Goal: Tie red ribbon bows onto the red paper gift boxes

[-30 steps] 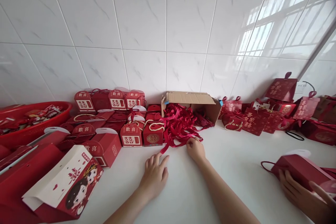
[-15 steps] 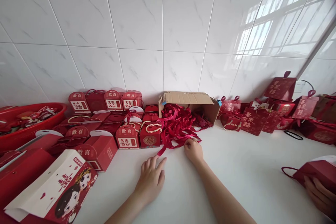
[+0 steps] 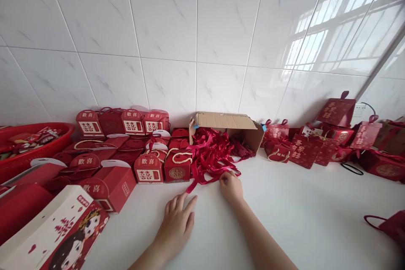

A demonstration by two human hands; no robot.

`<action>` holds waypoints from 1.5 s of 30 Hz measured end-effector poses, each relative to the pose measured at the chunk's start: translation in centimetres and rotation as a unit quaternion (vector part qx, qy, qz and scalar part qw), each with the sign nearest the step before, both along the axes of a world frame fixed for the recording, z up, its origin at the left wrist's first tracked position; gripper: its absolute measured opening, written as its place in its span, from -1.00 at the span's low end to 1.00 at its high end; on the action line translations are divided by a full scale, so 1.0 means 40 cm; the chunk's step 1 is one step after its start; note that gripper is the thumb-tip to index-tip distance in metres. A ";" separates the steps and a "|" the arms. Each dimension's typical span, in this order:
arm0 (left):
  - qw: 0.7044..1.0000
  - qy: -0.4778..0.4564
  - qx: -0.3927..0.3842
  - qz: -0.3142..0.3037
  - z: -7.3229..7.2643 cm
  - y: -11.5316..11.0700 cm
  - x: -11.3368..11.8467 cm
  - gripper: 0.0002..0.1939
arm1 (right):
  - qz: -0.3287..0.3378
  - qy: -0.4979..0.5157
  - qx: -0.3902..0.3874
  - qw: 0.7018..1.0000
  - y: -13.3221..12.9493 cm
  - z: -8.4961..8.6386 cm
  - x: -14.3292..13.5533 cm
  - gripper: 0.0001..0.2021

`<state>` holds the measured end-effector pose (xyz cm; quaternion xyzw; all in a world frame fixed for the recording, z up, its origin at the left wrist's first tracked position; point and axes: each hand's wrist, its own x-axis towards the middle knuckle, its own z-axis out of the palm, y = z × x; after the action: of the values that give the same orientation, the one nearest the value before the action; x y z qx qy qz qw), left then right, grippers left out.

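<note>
A heap of red ribbons (image 3: 210,152) spills out of a cardboard box (image 3: 226,120) lying on its side against the wall. My left hand (image 3: 177,223) rests on the white table (image 3: 209,223) with its fingers apart, the fingertips by the loose end of one ribbon. To its right, my right hand (image 3: 231,186) is closed at the front edge of the heap, fingers curled in. Whatever it may be gripping is hidden under the fingers.
Many red gift boxes (image 3: 149,168) stand at the left, with a white-and-red box (image 3: 57,232) nearest. A red basket of sweets (image 3: 68,133) is at the far left. More red boxes (image 3: 305,150), a black loop (image 3: 352,169) and a red box (image 3: 394,228) lie right.
The view has shifted slightly. The red box at the lower right is now mostly out of view, and the other person's hand there no longer shows. My hands have barely moved.
</note>
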<state>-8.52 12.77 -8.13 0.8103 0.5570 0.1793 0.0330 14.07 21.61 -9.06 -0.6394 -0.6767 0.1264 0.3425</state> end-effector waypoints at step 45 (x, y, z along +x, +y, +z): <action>1.000 -0.022 0.004 -0.017 0.002 0.003 -0.003 -0.56 | -0.028 0.004 -0.037 0.999 0.006 0.028 -0.025 -0.33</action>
<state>-8.65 12.88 -8.07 0.8154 0.5418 0.1991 0.0448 13.06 21.85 -7.94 -0.6698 -0.6520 0.1446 0.3247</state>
